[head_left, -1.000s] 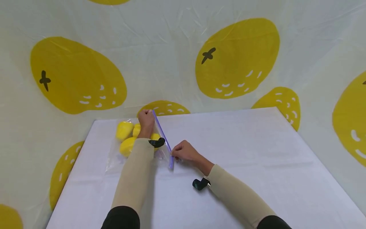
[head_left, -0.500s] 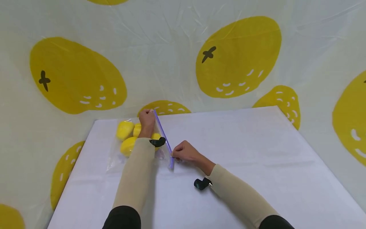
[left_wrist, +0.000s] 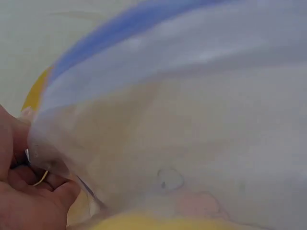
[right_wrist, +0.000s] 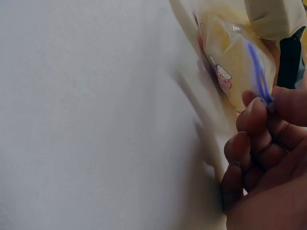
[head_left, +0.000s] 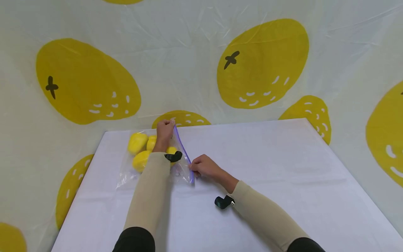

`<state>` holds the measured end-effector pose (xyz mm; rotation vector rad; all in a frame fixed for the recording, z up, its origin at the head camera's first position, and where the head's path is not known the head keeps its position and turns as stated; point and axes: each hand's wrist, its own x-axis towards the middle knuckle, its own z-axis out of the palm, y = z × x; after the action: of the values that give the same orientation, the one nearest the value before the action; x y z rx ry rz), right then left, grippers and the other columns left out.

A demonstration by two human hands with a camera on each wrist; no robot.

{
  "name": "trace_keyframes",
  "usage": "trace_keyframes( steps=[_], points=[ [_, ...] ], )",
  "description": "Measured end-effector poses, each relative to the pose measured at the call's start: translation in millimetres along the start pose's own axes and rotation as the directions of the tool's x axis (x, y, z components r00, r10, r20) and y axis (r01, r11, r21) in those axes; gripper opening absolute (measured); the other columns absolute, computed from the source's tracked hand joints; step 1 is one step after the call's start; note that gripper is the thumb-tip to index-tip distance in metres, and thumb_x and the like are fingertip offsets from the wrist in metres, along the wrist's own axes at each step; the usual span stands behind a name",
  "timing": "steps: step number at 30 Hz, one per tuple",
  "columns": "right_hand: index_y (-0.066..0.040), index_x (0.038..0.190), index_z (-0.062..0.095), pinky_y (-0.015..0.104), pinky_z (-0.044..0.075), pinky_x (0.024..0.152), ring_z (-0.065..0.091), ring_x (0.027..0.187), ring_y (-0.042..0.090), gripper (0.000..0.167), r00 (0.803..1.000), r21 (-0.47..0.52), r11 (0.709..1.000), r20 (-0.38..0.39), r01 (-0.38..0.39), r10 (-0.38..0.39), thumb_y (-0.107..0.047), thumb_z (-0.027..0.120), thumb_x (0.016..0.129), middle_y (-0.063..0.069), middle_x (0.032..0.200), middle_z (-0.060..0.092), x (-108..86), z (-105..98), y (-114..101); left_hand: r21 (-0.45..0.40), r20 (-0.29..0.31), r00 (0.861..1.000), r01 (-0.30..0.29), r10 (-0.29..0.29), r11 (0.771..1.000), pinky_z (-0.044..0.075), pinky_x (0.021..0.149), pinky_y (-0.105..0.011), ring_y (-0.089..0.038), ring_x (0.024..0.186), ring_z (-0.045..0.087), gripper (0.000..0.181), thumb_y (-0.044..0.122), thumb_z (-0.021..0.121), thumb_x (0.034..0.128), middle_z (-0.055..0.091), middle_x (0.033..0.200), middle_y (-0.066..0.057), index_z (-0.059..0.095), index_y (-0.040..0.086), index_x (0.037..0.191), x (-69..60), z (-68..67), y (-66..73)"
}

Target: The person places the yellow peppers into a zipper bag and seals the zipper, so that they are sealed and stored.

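Observation:
A clear zip bag (head_left: 126,179) with a blue-purple zip strip (head_left: 182,144) lies at the table's back left, several yellow lemon-like fruits (head_left: 137,143) inside. My left hand (head_left: 164,133) pinches the far end of the zip edge; in the left wrist view that hand (left_wrist: 36,196) has its fingers curled at the bag's corner. Nearer to me, my right hand (head_left: 207,167) grips the strip close to its other end. The right wrist view shows thumb and fingertips of this hand (right_wrist: 268,158) pinching the blue strip (right_wrist: 260,74). My left forearm hides part of the fruit.
A white cloth covers the table (head_left: 267,182). Behind it hangs a pale sheet (head_left: 176,63) printed with big yellow fruits. Black wrist cameras (head_left: 223,202) sit on both sleeves.
The left hand has shifted slightly right, drawing the far end of the zip edge with it. The strip's near end has also moved a little right; the right hand has barely moved.

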<state>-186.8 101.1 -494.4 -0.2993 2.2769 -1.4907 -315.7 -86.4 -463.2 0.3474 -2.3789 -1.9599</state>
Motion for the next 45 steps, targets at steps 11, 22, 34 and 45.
trace_keyframes(
  steps=[11,22,34,45],
  points=[
    [0.001,0.083,0.080,0.021,0.033,0.063,0.045,0.067,0.009,0.028,0.997,-0.086,0.996,-0.069,0.020,-0.026,-0.017,0.065,0.099,-0.006,0.068,0.058,-4.4,2.3,-1.6,-0.002,-0.068,0.996,-0.052,0.052,0.999,0.046,0.074,-0.026,-0.021,0.087,0.053,0.032,0.022,0.058,0.1070,0.058,0.102,-0.010,0.065,-0.008,0.116,11.7,3.3,-4.0],
    [-0.001,0.079,0.077,0.020,0.029,0.057,0.040,0.061,0.007,0.027,0.999,-0.117,0.992,0.000,0.054,-0.054,-0.016,0.064,0.098,-0.008,0.063,0.052,-9.3,9.4,4.9,-0.072,-0.202,0.977,-0.085,0.069,0.994,0.046,0.080,-0.025,-0.020,0.088,0.053,0.029,0.018,0.059,0.1059,0.059,0.096,-0.009,0.066,-0.010,0.105,10.3,-0.8,-5.4],
    [-0.003,0.077,0.076,0.021,0.027,0.055,0.037,0.058,0.007,0.029,0.994,-0.099,0.993,0.090,0.066,-0.057,-0.018,0.064,0.098,-0.009,0.059,0.043,-12.1,3.9,6.9,-0.106,-0.224,0.974,-0.063,0.038,0.992,0.048,0.083,-0.026,-0.018,0.088,0.054,0.028,0.020,0.063,0.1046,0.060,0.096,-0.005,0.067,-0.007,0.105,11.1,-1.0,-2.6],
    [-0.003,0.072,0.073,0.022,0.030,0.055,0.040,0.056,0.008,0.034,0.981,-0.115,0.990,0.189,0.076,-0.053,-0.021,0.065,0.100,-0.007,0.056,0.050,-11.4,-6.2,12.0,-0.224,-0.210,0.976,-0.101,0.053,0.969,0.049,0.070,-0.020,-0.014,0.082,0.055,0.028,0.021,0.075,0.0969,0.063,0.091,0.001,0.073,-0.003,0.110,8.4,4.1,-9.0]
  ],
)
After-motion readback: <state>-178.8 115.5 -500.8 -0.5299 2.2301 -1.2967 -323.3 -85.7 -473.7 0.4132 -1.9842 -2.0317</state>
